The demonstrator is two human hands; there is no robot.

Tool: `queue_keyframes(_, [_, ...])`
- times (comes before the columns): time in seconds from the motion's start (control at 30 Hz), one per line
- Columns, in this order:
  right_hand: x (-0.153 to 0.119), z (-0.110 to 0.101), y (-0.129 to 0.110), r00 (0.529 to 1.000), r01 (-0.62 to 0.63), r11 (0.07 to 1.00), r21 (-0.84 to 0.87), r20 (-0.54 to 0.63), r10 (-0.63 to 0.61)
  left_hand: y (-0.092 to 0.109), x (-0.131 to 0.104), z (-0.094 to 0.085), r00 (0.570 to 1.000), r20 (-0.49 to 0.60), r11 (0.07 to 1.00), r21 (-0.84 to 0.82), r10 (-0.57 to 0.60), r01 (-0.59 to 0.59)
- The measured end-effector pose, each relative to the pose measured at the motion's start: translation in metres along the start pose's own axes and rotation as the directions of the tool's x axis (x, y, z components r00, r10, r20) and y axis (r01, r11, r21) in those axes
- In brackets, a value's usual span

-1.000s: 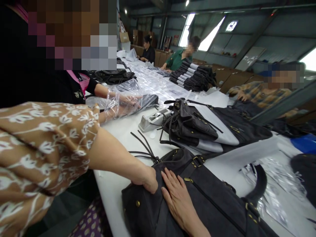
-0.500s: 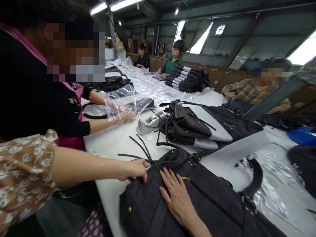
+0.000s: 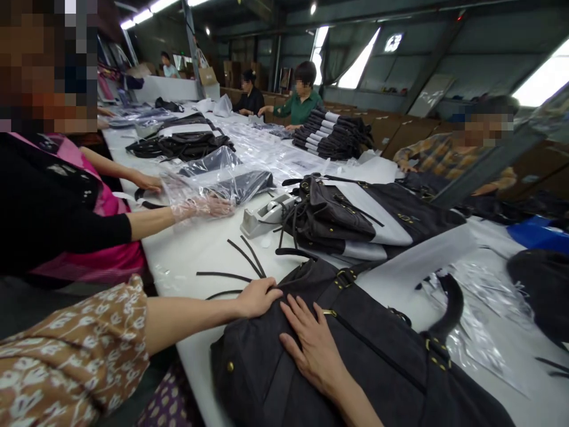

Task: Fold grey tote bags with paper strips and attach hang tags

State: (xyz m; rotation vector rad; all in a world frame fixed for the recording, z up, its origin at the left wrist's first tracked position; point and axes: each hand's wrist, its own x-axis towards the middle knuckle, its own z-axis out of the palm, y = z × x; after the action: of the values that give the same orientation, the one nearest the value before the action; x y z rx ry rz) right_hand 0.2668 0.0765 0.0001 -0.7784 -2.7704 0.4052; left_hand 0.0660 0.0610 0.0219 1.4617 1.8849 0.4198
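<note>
A dark grey bag point(image 3: 377, 356) with brass fittings and a zip lies flat on the white table point(image 3: 178, 255) in front of me. My left hand point(image 3: 260, 296) is at the bag's upper left edge, fingers curled together over the fabric near the black cords. Spread flat on the bag's front, beside the zip pull, is my right hand point(image 3: 311, 344). Behind the bag lie more dark bags point(image 3: 329, 213) wrapped with white bands, next to a grey tape dispenser point(image 3: 267, 214).
A person in a pink apron point(image 3: 109, 207) at the left handles a bag in clear plastic point(image 3: 240, 181). Other people sit across the table, near a stack of folded dark bags point(image 3: 331, 135). Clear plastic point(image 3: 493, 332) lies at the right.
My left hand has shifted slightly up and right along the bag's edge. My right hand stays flat. The neighbouring person has leaned back to the left, and the view has shifted.
</note>
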Motion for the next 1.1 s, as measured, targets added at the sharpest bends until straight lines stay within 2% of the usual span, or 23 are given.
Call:
queue_keyframes(0.07, [0.002, -0.001, 0.000, 0.995, 0.015, 1.000, -0.009, 0.103, -0.014, -0.004, -0.005, -0.005, 0.999, 0.008, 0.997, -0.063, -0.043, 0.044])
queue_keyframes(0.17, [0.004, 0.002, 0.002, 0.992, 0.006, 1.000, -0.031, 0.130, -0.002, -0.009, -0.021, -0.030, 0.986, 0.055, 0.975, -0.147, -0.160, 0.167])
queue_keyframes(0.23, [0.005, 0.005, 0.004, 0.992, 0.016, 0.999, -0.045, 0.124, -0.011, -0.008, -0.038, -0.055, 0.946, 0.186, 0.944, -0.152, -0.265, 0.295])
queue_keyframes(0.27, [0.005, 0.006, 0.004, 0.992, 0.023, 0.998, -0.050, 0.121, -0.017, -0.006, -0.046, -0.067, 0.901, 0.293, 0.918, -0.141, -0.319, 0.371])
queue_keyframes(0.3, [0.005, 0.006, 0.005, 0.993, 0.029, 0.998, -0.055, 0.118, -0.022, -0.003, -0.054, -0.079, 0.835, 0.412, 0.887, -0.119, -0.365, 0.446])
queue_keyframes(0.37, [0.005, 0.007, 0.005, 0.994, 0.033, 0.998, -0.060, 0.110, -0.026, 0.007, -0.065, -0.094, 0.658, 0.624, 0.812, -0.064, -0.421, 0.580])
queue_keyframes(0.4, [0.005, 0.006, 0.005, 0.994, 0.031, 0.998, -0.061, 0.108, -0.024, 0.013, -0.068, -0.096, 0.569, 0.697, 0.769, -0.039, -0.437, 0.638])
queue_keyframes(0.47, [0.005, 0.005, 0.004, 0.994, 0.022, 0.998, -0.060, 0.107, -0.016, 0.025, -0.070, -0.093, 0.401, 0.794, 0.688, 0.028, -0.456, 0.725])
queue_keyframes(0.5, [0.005, 0.004, 0.004, 0.994, 0.018, 0.998, -0.058, 0.109, -0.012, 0.030, -0.070, -0.087, 0.337, 0.826, 0.656, 0.052, -0.452, 0.753])
queue_keyframes(0.53, [0.005, 0.004, 0.004, 0.994, 0.017, 0.998, -0.056, 0.113, -0.010, 0.033, -0.069, -0.081, 0.306, 0.840, 0.635, 0.057, -0.447, 0.771])
queue_keyframes(0.57, [0.005, 0.004, 0.004, 0.993, 0.016, 0.999, -0.052, 0.116, -0.010, 0.036, -0.069, -0.074, 0.317, 0.837, 0.627, 0.038, -0.445, 0.778])
queue_keyframes(0.6, [0.005, 0.003, 0.004, 0.993, 0.016, 0.999, -0.048, 0.119, -0.010, 0.036, -0.070, -0.067, 0.371, 0.813, 0.630, -0.006, -0.449, 0.777])
queue_keyframes(0.67, [0.004, 0.003, 0.004, 0.993, 0.010, 0.999, -0.038, 0.120, -0.006, 0.031, -0.076, -0.056, 0.550, 0.703, 0.658, -0.154, -0.451, 0.737])
queue_keyframes(0.73, [0.003, 0.003, 0.005, 0.994, -0.002, 1.000, -0.027, 0.113, 0.005, 0.018, -0.085, -0.049, 0.714, 0.565, 0.731, -0.263, -0.413, 0.630])
queue_keyframes(0.8, [0.003, 0.002, 0.005, 0.994, -0.011, 1.000, -0.019, 0.105, 0.013, -0.002, -0.095, -0.043, 0.829, 0.448, 0.824, -0.289, -0.334, 0.488])
queue_keyframes(0.87, [0.002, 0.002, 0.006, 0.995, -0.013, 1.000, -0.017, 0.103, 0.014, -0.024, -0.103, -0.034, 0.899, 0.328, 0.899, -0.229, -0.290, 0.373])
queue_keyframes(0.97, [0.001, 0.002, 0.005, 0.994, -0.014, 1.000, -0.025, 0.110, 0.017, -0.045, -0.107, -0.025, 0.951, 0.184, 0.962, -0.063, -0.249, 0.264])
queue_keyframes(1.03, [0.001, 0.003, 0.005, 0.994, -0.019, 0.999, -0.035, 0.110, 0.022, -0.040, -0.103, -0.028, 0.979, 0.131, 0.986, 0.081, -0.158, 0.148])
queue_keyframes(1.1, [0.000, 0.004, 0.005, 0.993, -0.021, 0.999, -0.048, 0.112, 0.026, -0.019, -0.095, -0.039, 0.995, 0.077, 0.974, 0.213, 0.068, -0.083])
